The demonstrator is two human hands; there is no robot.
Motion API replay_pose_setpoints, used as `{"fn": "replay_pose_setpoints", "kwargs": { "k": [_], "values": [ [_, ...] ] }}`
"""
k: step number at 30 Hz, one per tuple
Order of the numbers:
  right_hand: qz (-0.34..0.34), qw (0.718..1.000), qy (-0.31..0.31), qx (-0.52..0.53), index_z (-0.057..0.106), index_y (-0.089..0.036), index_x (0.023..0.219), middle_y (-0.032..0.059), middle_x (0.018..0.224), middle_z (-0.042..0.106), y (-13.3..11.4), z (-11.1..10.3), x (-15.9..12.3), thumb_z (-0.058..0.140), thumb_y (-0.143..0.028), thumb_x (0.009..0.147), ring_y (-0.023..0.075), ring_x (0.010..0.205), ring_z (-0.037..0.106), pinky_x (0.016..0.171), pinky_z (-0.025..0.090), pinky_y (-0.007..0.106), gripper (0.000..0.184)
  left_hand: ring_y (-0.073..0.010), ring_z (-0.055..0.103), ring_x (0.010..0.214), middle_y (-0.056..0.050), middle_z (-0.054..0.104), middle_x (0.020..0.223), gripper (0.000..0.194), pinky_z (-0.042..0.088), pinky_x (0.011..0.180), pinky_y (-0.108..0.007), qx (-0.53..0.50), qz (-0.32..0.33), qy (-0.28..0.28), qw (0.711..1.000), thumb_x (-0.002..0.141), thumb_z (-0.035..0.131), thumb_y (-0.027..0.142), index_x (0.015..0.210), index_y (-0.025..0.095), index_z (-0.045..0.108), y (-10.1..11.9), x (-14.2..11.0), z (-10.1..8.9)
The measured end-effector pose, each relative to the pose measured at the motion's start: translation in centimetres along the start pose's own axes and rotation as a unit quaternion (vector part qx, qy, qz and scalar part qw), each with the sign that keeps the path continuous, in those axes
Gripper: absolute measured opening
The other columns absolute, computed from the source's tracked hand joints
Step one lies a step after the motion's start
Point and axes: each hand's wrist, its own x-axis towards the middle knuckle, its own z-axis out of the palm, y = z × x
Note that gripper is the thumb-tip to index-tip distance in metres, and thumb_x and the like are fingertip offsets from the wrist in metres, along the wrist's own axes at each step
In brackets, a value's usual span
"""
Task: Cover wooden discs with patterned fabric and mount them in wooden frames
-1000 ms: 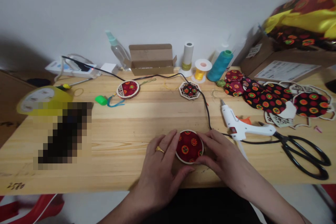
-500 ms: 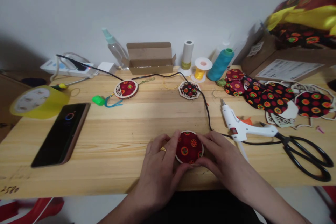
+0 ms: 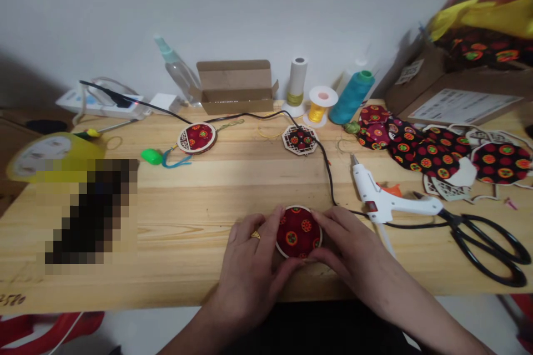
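Note:
Near the front edge of the wooden table, a round disc of dark red flowered fabric with a pale rim lies between my hands. My left hand, with a ring on one finger, grips the disc's left side, fingers at its upper edge and thumb at its lower edge. On the right side my right hand does the same, its thumb close to the left thumb at the bottom rim. The disc's underside is hidden. Right of my right hand lies a white glue gun.
Black-handled scissors lie at the right, below patterned fabric pieces. A black cable crosses the table. Behind stand a small cardboard box, thread spools and a spray bottle. Yellow tape and a pixelated dark object are left.
My view has shifted slightly. Both hands keep the same hold on the fabric disc. The phone at the left is now covered by pixelation.

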Motion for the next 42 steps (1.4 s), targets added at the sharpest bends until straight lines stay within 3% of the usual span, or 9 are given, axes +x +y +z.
{"fn": "replay_pose_setpoints", "kwargs": {
  "k": [7,13,18,21,25,33,42],
  "values": [
    [-0.007,0.999,0.010,0.029,0.053,-0.028,0.121,0.0057,0.104,0.058,0.3,-0.1,-0.1,0.063,-0.021,0.084,0.0207,0.098,0.058,0.083,0.051,0.037,0.039,-0.0314,0.050,0.104,-0.011,0.067,0.103,0.072,0.046,0.088,-0.047,-0.003,-0.003,-0.015,1.000,0.082,0.065,0.039,0.141,0.019,0.030,0.1,0.1,-0.3],
    [0.034,0.997,0.059,0.036,0.047,-0.022,0.131,0.0111,0.120,0.057,1.0,0.1,-0.7,0.068,-0.030,0.080,0.0253,0.112,0.055,0.093,0.048,0.044,0.055,-0.0328,0.048,0.110,-0.009,0.068,0.096,0.073,0.045,0.091,-0.048,-0.012,-0.019,-0.013,1.000,0.082,0.065,0.038,0.143,0.020,0.029,0.2,0.1,-0.2],
    [0.049,0.986,0.122,0.107,0.050,-0.020,0.129,0.0112,0.115,0.064,1.1,0.5,-1.6,0.047,-0.028,0.091,0.0210,0.104,0.062,0.090,0.052,0.043,0.039,-0.0322,0.046,0.116,-0.012,0.059,0.125,0.082,0.044,0.095,-0.050,-0.041,-0.013,-0.016,0.999,0.078,0.070,0.038,0.144,0.024,0.023,-0.1,0.0,-0.4],
    [0.087,0.967,0.151,0.189,0.053,-0.020,0.126,0.0111,0.111,0.067,1.0,0.6,-2.0,0.045,-0.031,0.091,0.0199,0.100,0.065,0.087,0.054,0.042,0.038,-0.0313,0.046,0.119,-0.011,0.053,0.132,0.088,0.044,0.097,-0.050,-0.063,-0.019,-0.011,0.998,0.076,0.073,0.036,0.145,0.028,0.019,-0.2,0.0,-0.8],
    [0.135,0.926,0.136,0.326,0.055,-0.019,0.124,0.0119,0.111,0.069,1.2,0.4,-2.0,0.050,-0.037,0.087,0.0192,0.095,0.068,0.084,0.057,0.040,0.041,-0.0314,0.048,0.118,-0.011,0.055,0.128,0.083,0.045,0.096,-0.051,-0.070,-0.039,-0.015,0.997,0.078,0.071,0.032,0.144,0.028,0.022,-0.1,0.1,-0.8],
    [0.187,0.848,0.122,0.481,0.051,-0.015,0.122,0.0136,0.108,0.069,0.7,0.0,-1.4,0.066,-0.034,0.076,0.0228,0.098,0.068,0.091,0.054,0.045,0.052,-0.0324,0.051,0.113,-0.017,0.057,0.120,0.075,0.045,0.094,-0.051,-0.036,-0.051,-0.002,0.998,0.076,0.071,0.035,0.139,0.017,0.036,0.1,0.1,0.1],
    [0.191,0.829,0.129,0.510,0.054,-0.017,0.117,0.0128,0.108,0.070,0.9,0.1,-1.4,0.068,-0.030,0.075,0.0224,0.095,0.069,0.090,0.055,0.046,0.046,-0.0329,0.052,0.111,-0.017,0.057,0.119,0.077,0.045,0.092,-0.052,-0.005,-0.045,-0.015,0.999,0.076,0.071,0.036,0.139,0.016,0.031,0.2,0.2,0.1]
  ]
}}
